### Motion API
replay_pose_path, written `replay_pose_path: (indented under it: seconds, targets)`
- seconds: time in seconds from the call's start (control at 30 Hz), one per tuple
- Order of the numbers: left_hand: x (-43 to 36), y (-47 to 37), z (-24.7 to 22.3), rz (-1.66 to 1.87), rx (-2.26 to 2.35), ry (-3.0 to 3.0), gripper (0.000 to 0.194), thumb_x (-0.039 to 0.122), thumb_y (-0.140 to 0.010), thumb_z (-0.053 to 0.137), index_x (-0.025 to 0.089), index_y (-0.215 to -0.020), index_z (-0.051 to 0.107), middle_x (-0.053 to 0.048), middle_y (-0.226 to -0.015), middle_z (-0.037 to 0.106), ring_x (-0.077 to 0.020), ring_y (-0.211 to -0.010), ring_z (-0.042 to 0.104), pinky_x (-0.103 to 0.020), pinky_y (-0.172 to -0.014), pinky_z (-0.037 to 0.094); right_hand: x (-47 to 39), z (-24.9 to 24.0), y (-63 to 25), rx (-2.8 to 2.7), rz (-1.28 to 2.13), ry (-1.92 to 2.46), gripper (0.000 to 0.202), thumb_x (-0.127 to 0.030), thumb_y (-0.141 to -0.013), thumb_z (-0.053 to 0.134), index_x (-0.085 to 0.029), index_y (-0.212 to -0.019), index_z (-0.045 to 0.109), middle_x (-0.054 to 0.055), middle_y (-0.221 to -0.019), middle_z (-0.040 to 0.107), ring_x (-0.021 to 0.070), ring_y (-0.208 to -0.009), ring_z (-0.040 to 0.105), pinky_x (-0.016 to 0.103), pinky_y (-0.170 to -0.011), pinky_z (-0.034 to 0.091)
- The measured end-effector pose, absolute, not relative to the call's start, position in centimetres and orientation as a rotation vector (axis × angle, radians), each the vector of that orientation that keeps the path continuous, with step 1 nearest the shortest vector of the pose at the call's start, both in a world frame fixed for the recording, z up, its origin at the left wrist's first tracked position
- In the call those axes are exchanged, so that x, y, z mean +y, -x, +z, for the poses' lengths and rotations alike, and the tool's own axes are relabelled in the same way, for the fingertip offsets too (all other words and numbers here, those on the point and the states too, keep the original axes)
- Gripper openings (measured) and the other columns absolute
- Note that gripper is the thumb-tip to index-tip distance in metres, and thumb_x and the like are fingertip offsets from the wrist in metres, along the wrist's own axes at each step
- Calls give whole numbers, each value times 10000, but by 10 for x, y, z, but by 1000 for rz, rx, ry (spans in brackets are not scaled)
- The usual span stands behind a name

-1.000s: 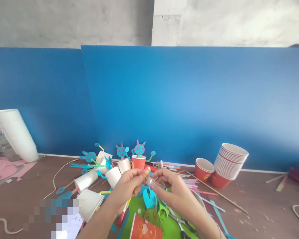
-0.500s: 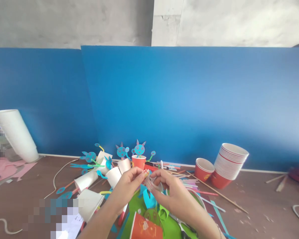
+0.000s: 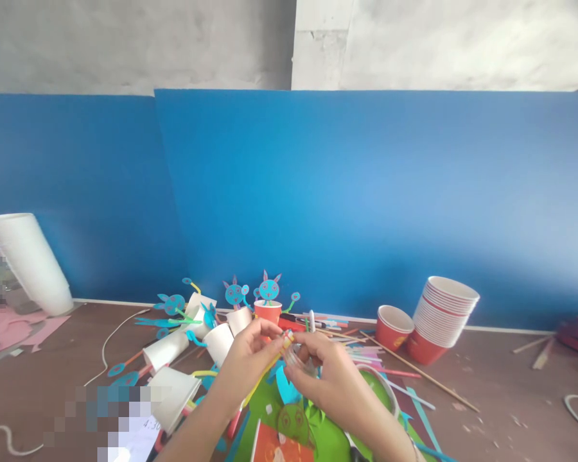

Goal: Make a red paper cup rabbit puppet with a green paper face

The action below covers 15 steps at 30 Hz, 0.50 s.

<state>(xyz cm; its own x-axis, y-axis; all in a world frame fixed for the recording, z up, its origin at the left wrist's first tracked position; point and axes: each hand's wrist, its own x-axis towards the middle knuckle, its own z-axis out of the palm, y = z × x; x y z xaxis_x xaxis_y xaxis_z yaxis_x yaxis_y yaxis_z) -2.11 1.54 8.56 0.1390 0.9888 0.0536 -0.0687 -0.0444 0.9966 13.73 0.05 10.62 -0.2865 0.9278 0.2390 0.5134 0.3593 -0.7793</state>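
My left hand (image 3: 243,366) is closed, pinching a small bundle of drinking straws (image 3: 288,338) by its end, where yellow, red and pale colours show. A yellow length runs down below its fingers. In my right hand (image 3: 334,375) is a roll of clear tape (image 3: 302,360), its fingertips close against the straw ends. Whether tape is stuck to the straws, I cannot make out. Beneath both hands lie green paper (image 3: 264,410), curled blue paper (image 3: 286,385) and a green paper face (image 3: 293,420). An orange-red paper cup (image 3: 282,446) is cut off by the bottom edge.
Blue paper figures (image 3: 270,290) stand in cups at the back, beside tipped white cups (image 3: 166,346). Stacked red-and-white cups (image 3: 446,314) and a single red cup (image 3: 394,327) stand right. Loose straws, a wooden stick (image 3: 428,375) and a tall white cup stack (image 3: 31,263) lie around.
The straw ends have turned and show more plainly between my hands, with the yellow length now visible below. My right fingertips have moved up to them. The orange-red cup sits lower in view.
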Motion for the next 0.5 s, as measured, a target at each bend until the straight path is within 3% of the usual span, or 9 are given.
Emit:
replay_pose_path:
  seconds: [0.1,0.23,0.37,0.5]
  targets:
    - [15,22,85,1218,1127,-1552,181,293,-816,570,181,-911,676,-64,-902,698,-211,-849,629,-294,-767,473,3,104,-137,-1820,904,1248,152,-216,-786,548,-180,-885,658,-34,-617,511,125,-588,448,229,-540,347]
    - [13,21,82,1221,1134,-1894,346,149,-797,551,230,-1122,636,-77,-1148,654,-238,-1062,589,-337,-930,450,6,104,-137,-1732,987,1204,181,-234,-787,571,-170,-925,670,-40,-608,492,114,-573,423,223,-522,333]
    - [12,18,68,1332,1239,-2164,333,125,-824,508,215,-1127,613,-98,-1084,665,-246,-1024,609,-370,-887,491,4,100,-135,-1719,988,1271,323,-264,-773,588,-167,-1076,643,-53,-583,470,116,-547,418,231,-521,338]
    - [12,18,54,1443,1277,-2403,304,158,-884,453,179,-1163,571,-136,-1089,632,-247,-1006,616,-355,-818,526,1,97,-132,-1652,951,1336,682,-276,-748,607,-160,-1381,381,-71,-605,493,135,-573,462,251,-577,375]
